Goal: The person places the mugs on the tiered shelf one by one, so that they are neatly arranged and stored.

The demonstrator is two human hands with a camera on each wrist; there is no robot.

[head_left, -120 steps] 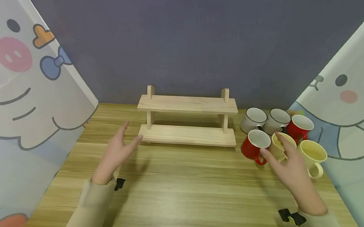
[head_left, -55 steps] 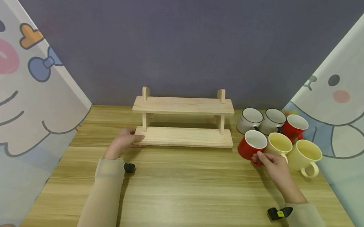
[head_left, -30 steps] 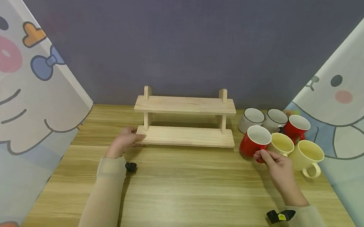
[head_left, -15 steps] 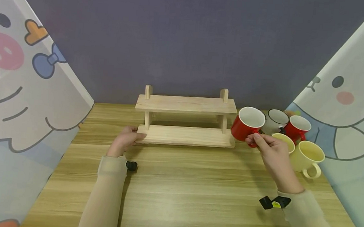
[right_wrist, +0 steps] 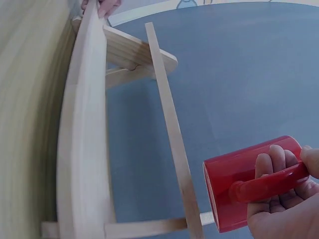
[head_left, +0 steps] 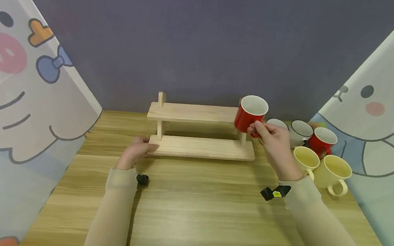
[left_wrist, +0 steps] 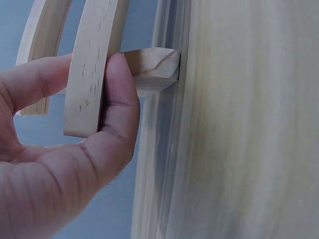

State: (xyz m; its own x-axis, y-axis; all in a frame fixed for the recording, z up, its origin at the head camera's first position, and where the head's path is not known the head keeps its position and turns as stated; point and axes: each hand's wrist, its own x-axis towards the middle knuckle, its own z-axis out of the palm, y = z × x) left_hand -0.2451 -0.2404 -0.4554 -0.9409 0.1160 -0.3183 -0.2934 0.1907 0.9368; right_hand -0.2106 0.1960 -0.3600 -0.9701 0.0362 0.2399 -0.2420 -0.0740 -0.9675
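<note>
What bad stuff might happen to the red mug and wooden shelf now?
The right hand holds up the shiny red cylindrical mug by its curved red handle, so it might tip or slip. The mug looks close to the right end of the two-tier pale wooden shelf, so they might bump. The left hand pinches the shelf's flat lower board, so a tug might shift the shelf.
</note>
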